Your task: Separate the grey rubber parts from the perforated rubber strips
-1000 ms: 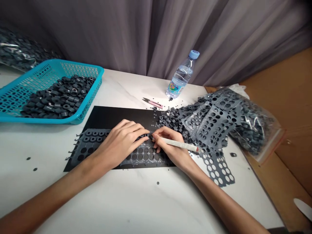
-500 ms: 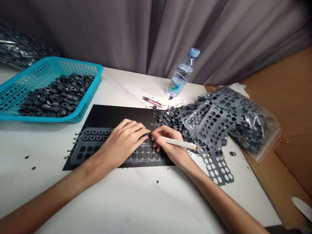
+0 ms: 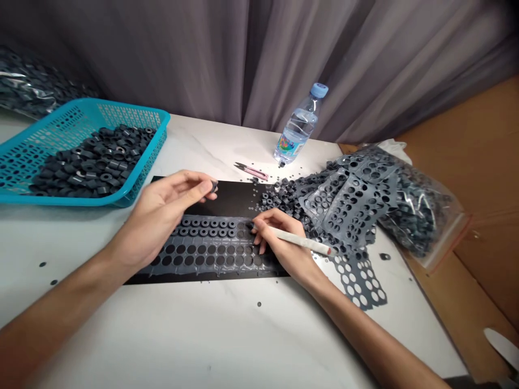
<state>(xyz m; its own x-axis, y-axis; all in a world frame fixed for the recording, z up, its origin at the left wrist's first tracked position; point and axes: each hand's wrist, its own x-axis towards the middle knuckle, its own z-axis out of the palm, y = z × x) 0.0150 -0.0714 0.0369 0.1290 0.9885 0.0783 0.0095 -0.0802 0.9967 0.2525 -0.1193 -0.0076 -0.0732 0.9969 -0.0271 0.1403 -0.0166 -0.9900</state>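
My left hand [image 3: 162,210] is raised over the left part of the black mat [image 3: 239,199], pinching a small dark rubber piece [image 3: 213,186] between thumb and fingertips. Under it lies a grey rubber sheet [image 3: 211,241] with two rows of rings and two rows of round dark openings. My right hand [image 3: 281,237] rests at the sheet's right part, closed on a white pen-like tool [image 3: 300,238] that points right with a reddish end. Whatever its fingertips touch on the sheet is too small to make out.
A turquoise basket [image 3: 135,189] of dark rings stands at the left. Pink-handled snips [image 3: 257,172] and a water bottle [image 3: 297,129] are behind the mat. Loose rings, punched sheets [image 3: 352,200] and a filled plastic bag [image 3: 430,216] lie at the right.
My left hand has moved left and up from the sheet with a small dark piece between its fingers, uncovering more rings and openings. My right hand has barely moved.
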